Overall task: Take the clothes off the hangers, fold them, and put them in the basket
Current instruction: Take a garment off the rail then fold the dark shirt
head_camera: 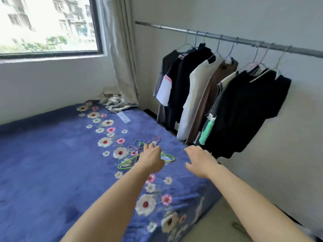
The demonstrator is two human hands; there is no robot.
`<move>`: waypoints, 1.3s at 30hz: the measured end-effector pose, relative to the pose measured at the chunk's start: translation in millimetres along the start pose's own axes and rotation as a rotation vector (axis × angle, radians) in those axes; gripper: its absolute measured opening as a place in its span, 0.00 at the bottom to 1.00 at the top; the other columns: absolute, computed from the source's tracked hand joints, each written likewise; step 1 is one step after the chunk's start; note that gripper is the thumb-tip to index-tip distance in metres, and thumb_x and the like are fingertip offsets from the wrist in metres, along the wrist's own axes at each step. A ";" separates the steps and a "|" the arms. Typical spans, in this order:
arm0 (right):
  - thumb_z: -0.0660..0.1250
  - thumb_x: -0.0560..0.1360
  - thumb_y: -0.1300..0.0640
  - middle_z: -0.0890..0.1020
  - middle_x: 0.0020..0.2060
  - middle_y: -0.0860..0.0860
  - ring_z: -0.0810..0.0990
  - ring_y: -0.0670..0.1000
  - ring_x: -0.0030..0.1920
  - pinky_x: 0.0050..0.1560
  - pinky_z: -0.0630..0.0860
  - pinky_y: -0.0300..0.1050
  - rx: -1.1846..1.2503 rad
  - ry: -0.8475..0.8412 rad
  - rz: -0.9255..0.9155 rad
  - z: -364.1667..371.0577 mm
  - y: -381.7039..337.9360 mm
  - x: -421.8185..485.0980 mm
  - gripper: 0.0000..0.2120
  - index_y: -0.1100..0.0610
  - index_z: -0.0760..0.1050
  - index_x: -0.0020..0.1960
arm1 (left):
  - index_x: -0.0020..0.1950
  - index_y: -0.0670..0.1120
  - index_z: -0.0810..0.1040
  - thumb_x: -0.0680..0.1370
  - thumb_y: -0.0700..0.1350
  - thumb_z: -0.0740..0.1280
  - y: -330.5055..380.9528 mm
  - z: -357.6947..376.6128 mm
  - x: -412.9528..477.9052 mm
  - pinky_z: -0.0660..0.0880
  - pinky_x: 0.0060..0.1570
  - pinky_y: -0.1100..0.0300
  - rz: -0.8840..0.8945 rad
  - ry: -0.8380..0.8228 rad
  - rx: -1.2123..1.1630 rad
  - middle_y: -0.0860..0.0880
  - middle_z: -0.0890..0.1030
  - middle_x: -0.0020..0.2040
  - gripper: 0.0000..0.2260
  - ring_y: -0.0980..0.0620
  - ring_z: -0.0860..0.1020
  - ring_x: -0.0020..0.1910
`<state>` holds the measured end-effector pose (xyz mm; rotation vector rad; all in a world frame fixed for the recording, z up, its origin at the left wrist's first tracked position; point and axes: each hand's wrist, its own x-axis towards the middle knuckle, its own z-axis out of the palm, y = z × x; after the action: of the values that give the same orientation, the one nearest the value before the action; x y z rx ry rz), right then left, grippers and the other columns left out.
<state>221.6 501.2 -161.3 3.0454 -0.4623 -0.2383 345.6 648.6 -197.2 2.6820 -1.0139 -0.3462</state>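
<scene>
Several shirts hang on wire hangers from a metal rail [227, 38] along the right wall: black ones [248, 109], a white one [197, 95] and a brown one [211, 102]. A loose pile of empty wire hangers [132, 154], green, pink and blue, lies on the blue flowered bed [52, 163]. My left hand [153, 158] reaches out over that pile, fingers relaxed, holding nothing. My right hand [201, 161] stretches toward the lower hem of the nearest black shirt, fingers straight and empty. No basket is in view.
A crumpled grey cloth [115, 102] lies at the bed's far corner under a curtain [122, 49]. A window [49, 25] fills the upper left. A narrow floor strip [225, 224] runs between the bed and the right wall.
</scene>
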 end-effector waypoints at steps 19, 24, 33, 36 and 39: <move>0.62 0.79 0.51 0.69 0.70 0.52 0.68 0.53 0.69 0.65 0.70 0.51 0.118 0.295 0.399 -113.4 403.7 127.4 0.26 0.56 0.63 0.74 | 0.70 0.48 0.70 0.77 0.42 0.62 309.0 -81.5 320.2 0.69 0.63 0.53 0.405 0.215 -0.138 0.48 0.67 0.71 0.21 0.47 0.61 0.71; 0.63 0.78 0.52 0.70 0.69 0.55 0.69 0.56 0.68 0.64 0.71 0.54 0.069 0.388 0.392 -136.1 484.2 171.5 0.26 0.58 0.63 0.74 | 0.71 0.50 0.70 0.79 0.42 0.62 372.7 -72.5 363.9 0.67 0.64 0.56 0.401 0.312 -0.261 0.49 0.68 0.71 0.20 0.49 0.63 0.72; 0.62 0.79 0.50 0.64 0.73 0.57 0.65 0.59 0.71 0.65 0.68 0.57 0.176 0.551 0.478 -157.9 591.1 231.7 0.30 0.59 0.57 0.76 | 0.75 0.50 0.65 0.80 0.47 0.64 438.6 -59.2 420.0 0.73 0.57 0.61 0.276 0.272 -0.344 0.49 0.75 0.64 0.23 0.52 0.76 0.61; 0.59 0.81 0.47 0.70 0.68 0.54 0.67 0.57 0.69 0.66 0.65 0.60 0.201 0.507 0.449 -151.4 604.6 248.2 0.22 0.57 0.66 0.71 | 0.68 0.49 0.72 0.81 0.47 0.63 441.9 -53.6 428.1 0.78 0.43 0.62 0.281 0.146 -0.377 0.52 0.80 0.49 0.15 0.56 0.80 0.43; 0.55 0.82 0.49 0.75 0.51 0.52 0.74 0.57 0.59 0.64 0.66 0.62 0.318 0.567 0.454 -149.9 611.8 256.7 0.13 0.54 0.75 0.56 | 0.64 0.48 0.77 0.82 0.46 0.62 440.8 -50.6 429.2 0.78 0.46 0.61 0.290 0.158 -0.378 0.52 0.81 0.49 0.12 0.56 0.80 0.44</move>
<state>309.8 -154.8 -4.9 2.9652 -1.1857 0.7561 404.5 48.1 -66.7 2.1558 -1.1390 -0.2355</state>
